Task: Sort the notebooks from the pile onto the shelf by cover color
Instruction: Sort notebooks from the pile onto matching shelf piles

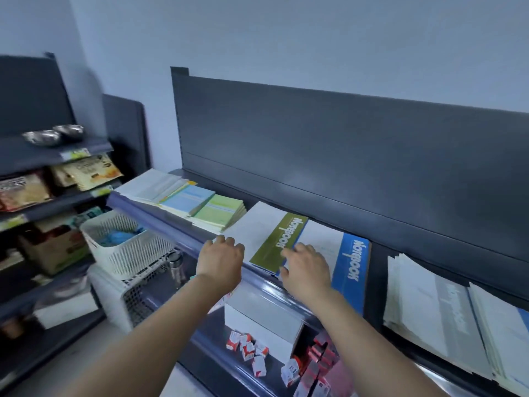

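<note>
On the top shelf (177,233) lies a notebook with a white cover and an olive-green band (279,239). Right of it lies a white notebook with a blue band (350,262). My left hand (220,260) rests on the near left edge of the green-banded notebook, fingers bent over it. My right hand (307,269) lies between the two notebooks, its fingertips touching the green band's right edge. A loose pile of pale notebooks (435,316) sits further right on the same shelf. To the left are small green (221,212) and light blue (187,199) notebook stacks.
A white stack (151,184) lies at the shelf's far left. Below the shelf stand a white box (262,316), small red-and-white cartons (249,351) and a white mesh basket (126,245). A side rack at left holds snack bags (91,170) and metal bowls (54,134).
</note>
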Tool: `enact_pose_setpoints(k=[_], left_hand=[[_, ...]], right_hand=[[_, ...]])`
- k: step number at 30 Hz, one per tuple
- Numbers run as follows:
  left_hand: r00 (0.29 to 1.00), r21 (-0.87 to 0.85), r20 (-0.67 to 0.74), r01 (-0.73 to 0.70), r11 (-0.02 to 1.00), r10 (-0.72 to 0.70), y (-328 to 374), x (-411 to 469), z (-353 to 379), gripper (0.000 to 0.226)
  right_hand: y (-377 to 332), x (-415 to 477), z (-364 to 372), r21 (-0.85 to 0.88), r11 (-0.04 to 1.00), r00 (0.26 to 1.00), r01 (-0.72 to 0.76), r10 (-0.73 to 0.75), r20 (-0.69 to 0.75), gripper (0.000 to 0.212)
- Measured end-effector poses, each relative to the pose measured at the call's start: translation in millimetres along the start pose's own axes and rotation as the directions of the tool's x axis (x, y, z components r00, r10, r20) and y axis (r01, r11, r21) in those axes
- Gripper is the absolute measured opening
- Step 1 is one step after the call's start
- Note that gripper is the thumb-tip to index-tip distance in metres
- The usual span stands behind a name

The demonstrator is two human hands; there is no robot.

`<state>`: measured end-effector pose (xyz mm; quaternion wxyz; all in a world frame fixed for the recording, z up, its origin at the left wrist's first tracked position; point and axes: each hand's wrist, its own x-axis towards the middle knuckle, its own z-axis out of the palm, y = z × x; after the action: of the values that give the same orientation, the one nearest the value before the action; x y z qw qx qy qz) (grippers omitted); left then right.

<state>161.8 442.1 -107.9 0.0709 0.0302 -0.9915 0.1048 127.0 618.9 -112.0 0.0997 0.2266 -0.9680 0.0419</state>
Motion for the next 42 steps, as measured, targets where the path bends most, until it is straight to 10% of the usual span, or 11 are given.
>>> enact_pose_setpoints(k=[30, 42], left_hand=[[0.956, -0.059, 0.106, 0.282, 0.958, -0.274, -376.1, 127.8, 121.0, 0.025], [0.909, -0.214, 0.22, 0.4, 0.891, -0.355, -439.3, 243.8, 181.6, 0.043]], right_hand=[[-300.5, 323.4, 88.9, -0.003, 0.978, 0.972, 0.21, -0.208, 0.11, 0.029], [-331.4, 430.0, 129.6, 0.036, 0.999, 0.919, -0.006, -0.009, 0.393, 0.028]])
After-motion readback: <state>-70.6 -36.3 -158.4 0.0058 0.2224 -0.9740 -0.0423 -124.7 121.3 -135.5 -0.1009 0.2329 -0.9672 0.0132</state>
